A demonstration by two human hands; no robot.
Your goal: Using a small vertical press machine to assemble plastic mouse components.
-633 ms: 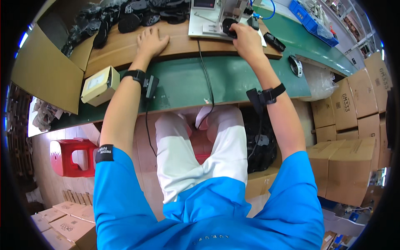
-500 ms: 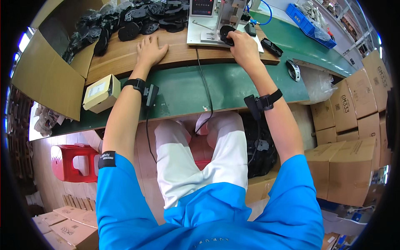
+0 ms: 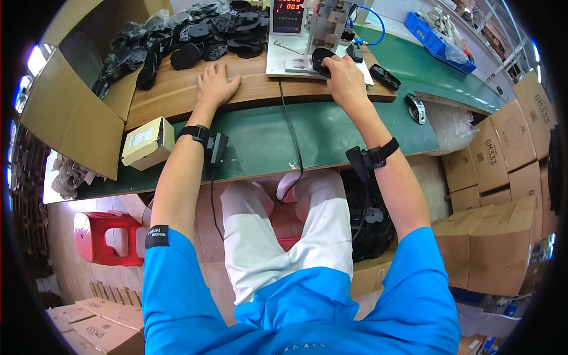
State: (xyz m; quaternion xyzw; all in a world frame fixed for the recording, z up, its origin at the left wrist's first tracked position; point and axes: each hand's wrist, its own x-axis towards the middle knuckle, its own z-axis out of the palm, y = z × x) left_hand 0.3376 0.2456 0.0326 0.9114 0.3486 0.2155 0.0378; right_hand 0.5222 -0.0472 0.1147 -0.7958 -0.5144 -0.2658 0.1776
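Note:
My right hand (image 3: 348, 80) has its fingers closed on the edge of a black rounded plastic part (image 3: 321, 60). That part sits tilted at the foot of a metal bench press fixture (image 3: 325, 28), on its white base plate (image 3: 278, 64). My left hand (image 3: 218, 86) lies flat on the wooden board (image 3: 260, 71), fingers spread, holding nothing. Beyond it is a heap of black plastic parts (image 3: 222, 29), some in clear bags. Both wrists wear black straps with small boxes. The underside of the held part is hidden.
A control box (image 3: 287, 18) with a lit red display stands left of the press. A small carton (image 3: 148, 144) rests on the green table (image 3: 254, 136) by my left forearm. Right of the base plate lie black glossy pieces (image 3: 384, 77). A cable (image 3: 287, 112) hangs over the front edge.
The view has tilted up slightly, so the bench sits lower in the picture and more of the red display shows. Both hands keep about the same place on the bench.

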